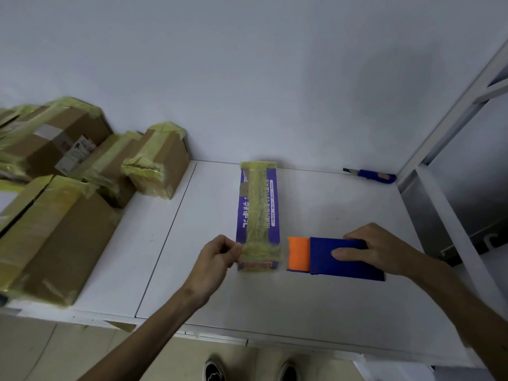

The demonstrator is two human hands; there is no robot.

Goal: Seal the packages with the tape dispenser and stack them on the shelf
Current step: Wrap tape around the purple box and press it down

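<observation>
Surface: white table (pixel 316 292)
Left: taped cardboard boxes (pixel 55 229)
Middle: taped purple box (pixel 258 207), blue-orange tape dispenser (pixel 338 257) just beside
Far right corner: blue utility knife (pixel 371 176)

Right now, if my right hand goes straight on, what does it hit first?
Most likely the purple package, near its taped front end; the tape dispenser in your right hand would touch it first.

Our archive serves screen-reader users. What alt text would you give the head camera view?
A person's left hand pinches the near end of a tape-wrapped purple package on a white table, while the right hand grips a blue and orange tape dispenser beside it. Taped cardboard boxes sit at left; a utility knife lies far right.
</observation>
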